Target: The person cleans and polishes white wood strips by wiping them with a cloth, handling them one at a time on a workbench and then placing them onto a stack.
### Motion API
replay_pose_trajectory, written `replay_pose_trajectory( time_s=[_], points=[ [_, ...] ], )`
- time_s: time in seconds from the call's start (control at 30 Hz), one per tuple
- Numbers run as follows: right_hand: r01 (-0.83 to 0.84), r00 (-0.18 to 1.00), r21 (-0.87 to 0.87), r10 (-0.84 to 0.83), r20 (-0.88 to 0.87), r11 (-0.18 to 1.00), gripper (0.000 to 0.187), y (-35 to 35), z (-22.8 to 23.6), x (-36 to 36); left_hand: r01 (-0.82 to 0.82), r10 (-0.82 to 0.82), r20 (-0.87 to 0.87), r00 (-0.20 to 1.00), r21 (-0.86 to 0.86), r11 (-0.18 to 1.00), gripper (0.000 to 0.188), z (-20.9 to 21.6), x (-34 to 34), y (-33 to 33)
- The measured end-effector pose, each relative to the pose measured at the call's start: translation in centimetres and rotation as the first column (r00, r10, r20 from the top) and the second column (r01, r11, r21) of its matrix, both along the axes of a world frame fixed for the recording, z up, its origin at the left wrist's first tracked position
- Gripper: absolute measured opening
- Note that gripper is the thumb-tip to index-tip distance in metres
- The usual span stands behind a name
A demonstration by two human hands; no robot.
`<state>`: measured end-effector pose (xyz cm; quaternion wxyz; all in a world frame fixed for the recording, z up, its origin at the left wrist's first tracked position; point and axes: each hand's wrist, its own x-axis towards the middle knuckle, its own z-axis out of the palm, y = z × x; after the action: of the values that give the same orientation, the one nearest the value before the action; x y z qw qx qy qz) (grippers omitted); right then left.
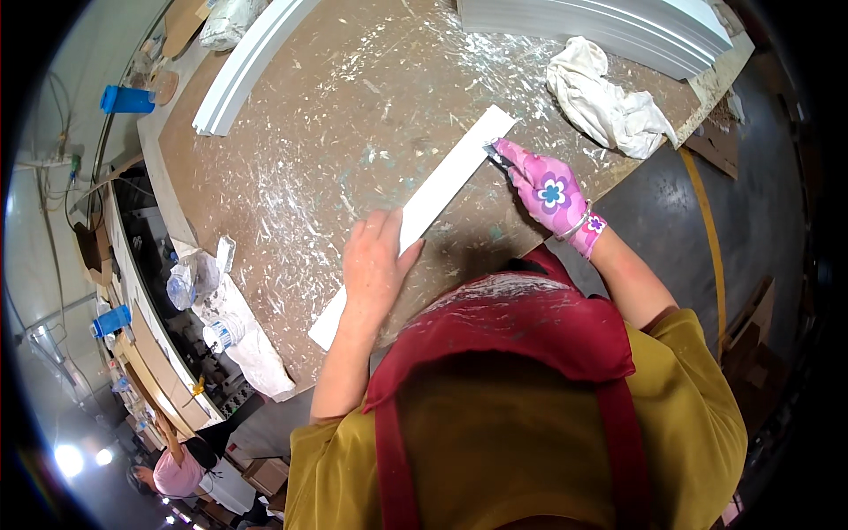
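A long white strip (450, 181) lies slantwise across the worktable, its far end pointing to the upper right. My bare left hand (375, 261) is over its nearer half, thumb on one side and fingers on the other, pressing it to the table. In a pink flowered glove, my right hand (548, 190) grips a utility knife (500, 160) with a dark handle. The metal blade is at the strip's edge close to the far end; whether it touches is too small to tell. Most of the handle is hidden by the gloved fingers.
White shavings litter the brown worktable (291, 203). A crumpled white cloth (609, 102) and a stack of white boards (601, 31) lie at the far right. White moulding (252, 62) lies at the far left. A tub (223, 334) stands at the left edge. Another person (181, 468) works beyond, lower left.
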<state>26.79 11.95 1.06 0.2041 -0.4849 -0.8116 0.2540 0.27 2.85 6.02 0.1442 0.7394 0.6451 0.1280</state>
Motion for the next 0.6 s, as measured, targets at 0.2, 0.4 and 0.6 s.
replay_pose_trajectory(
  time_s=[0.2, 0.4, 0.6],
  points=[
    [-0.018, 1.000, -0.137, 0.017, -0.008, 0.990, 0.046, -1.0, 1.4, -0.2, 0.001, -0.001, -0.014, 1.000, -0.013, 1.000, 0.051, 0.1, -0.1, 0.1],
    [-0.010, 0.989, -0.118, -0.007, -0.145, 0.993, 0.047, -1.0, 0.3, 0.4, 0.007, -0.007, -0.024, 1.000, -0.012, 1.000, 0.050, 0.4, -0.2, 0.2],
    [0.020, 0.979, -0.078, -0.035, -0.203, 0.997, 0.046, 0.0, -0.2, 0.4, 0.006, -0.007, -0.042, 0.999, -0.027, 1.000, 0.050, 0.6, -0.2, 0.3]
  ],
)
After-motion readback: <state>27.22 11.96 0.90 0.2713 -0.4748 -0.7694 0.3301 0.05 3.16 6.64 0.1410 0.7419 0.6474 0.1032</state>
